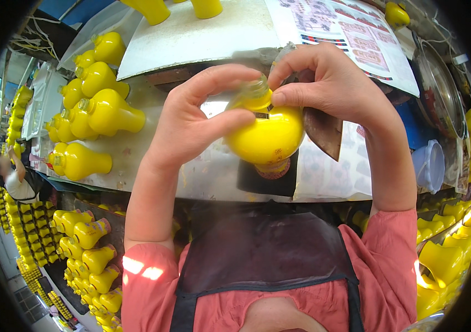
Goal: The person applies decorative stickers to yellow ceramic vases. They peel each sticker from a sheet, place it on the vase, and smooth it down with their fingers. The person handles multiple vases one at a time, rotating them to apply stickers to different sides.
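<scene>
A glossy yellow bottle (266, 138) with a clear glass neck and rounded shoulders stands tilted between my hands. Small red markings show on its belly and near its narrow base. My left hand (183, 119) curls round the neck from the left, with the thumb against the shoulder. A short dark decal strip (261, 115) lies across the shoulder below the neck. My right hand (329, 80) pinches at that strip's right end, thumb and forefinger together beside the neck. Beneath the base is a black pad (257, 180). Blur softens the neck and left fingertips.
Several yellow bottles (113, 113) lie at the table's left. Printed decal sheets (360, 47) cover the far right. A brown pointed piece (324, 135) sits beside the bottle. A pale bucket (430, 166) is at right; more bottles (97, 260) are stacked lower left. Another person (21, 180) is far left.
</scene>
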`<state>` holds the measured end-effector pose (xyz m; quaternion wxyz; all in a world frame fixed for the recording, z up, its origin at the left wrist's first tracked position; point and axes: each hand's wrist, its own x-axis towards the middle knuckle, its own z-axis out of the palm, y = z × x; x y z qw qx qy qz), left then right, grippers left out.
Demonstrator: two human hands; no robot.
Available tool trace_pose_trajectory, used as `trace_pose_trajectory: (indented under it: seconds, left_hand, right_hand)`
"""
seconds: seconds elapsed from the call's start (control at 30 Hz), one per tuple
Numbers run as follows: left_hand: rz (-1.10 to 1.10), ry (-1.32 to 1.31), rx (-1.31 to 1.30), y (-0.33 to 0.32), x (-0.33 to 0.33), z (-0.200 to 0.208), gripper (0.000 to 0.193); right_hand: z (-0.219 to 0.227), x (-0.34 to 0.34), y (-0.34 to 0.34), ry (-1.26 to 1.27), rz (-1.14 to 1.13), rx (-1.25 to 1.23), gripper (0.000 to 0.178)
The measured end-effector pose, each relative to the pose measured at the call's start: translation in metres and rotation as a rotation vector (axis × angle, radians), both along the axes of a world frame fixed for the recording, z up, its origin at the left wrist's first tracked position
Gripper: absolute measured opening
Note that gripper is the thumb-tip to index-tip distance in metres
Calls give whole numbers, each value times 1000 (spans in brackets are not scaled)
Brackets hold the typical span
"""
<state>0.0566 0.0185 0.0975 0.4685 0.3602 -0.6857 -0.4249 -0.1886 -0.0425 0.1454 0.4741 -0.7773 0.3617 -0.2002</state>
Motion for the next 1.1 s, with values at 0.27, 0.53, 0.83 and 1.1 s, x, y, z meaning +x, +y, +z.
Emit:
trace_pose_trajectory:
  seconds: [0.27,0.53,0.83,1.1]
  left_hand:
    - [51,23,54,2,-3,1,39]
    - [121,-19,-45,7,-7,-2,38]
    - [166,-232,-146,13,-11,7,41]
    - [366,-203,-174,14,-33,6,30]
  right_hand:
    - [-5,4,6,-7,-11,-130,18]
    - [-10,3,11,-18,-37,-161,20]
    - [-16,-6,15,-133,-22,-33,22]
    - [-32,-2,18,-192,-95,-68,20]
